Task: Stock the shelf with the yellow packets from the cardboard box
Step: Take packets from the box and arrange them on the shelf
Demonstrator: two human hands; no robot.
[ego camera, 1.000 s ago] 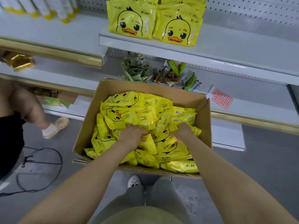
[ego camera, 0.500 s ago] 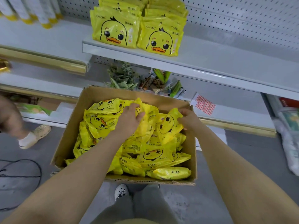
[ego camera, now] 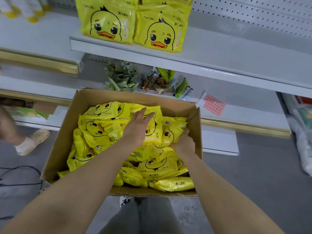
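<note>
Packets fill the cardboard box [ego camera: 67, 132] in the head view, a loose yellow heap printed with duck faces, some face up, some upside down or on edge. The box stands on the floor in front of the lower shelf [ego camera: 244, 119], its far wall against the shelf's front edge; its near wall is partly hidden by both forearms.

The left hand [ego camera: 137, 126] lies flat with straight, spread fingers on a yellow packet [ego camera: 155, 130] near the far right corner of the box, pressing on it rather than gripping. The right hand [ego camera: 183, 143] is just beside it, against the right wall of the box; its fingertips are buried among the packets by a duck-face packet [ego camera: 171, 135], so whether it has hold of one cannot be told.

On the upper shelf [ego camera: 219, 53] two stacks of shelved packets [ego camera: 133, 22] stand at the front edge, touching side by side; their tops are cut off by the frame. Behind them is a pegboard back wall [ego camera: 253, 12].

Under the upper shelf, on the back of the lower shelf, sits a jumble of green wrapped snacks [ego camera: 121, 76] and small items too cluttered to identify, and a red-and-white label sheet [ego camera: 213, 104] lies near the box's far right corner. At the left edge another person's foot in a pale clog [ego camera: 36, 139] is partly cut off.
</note>
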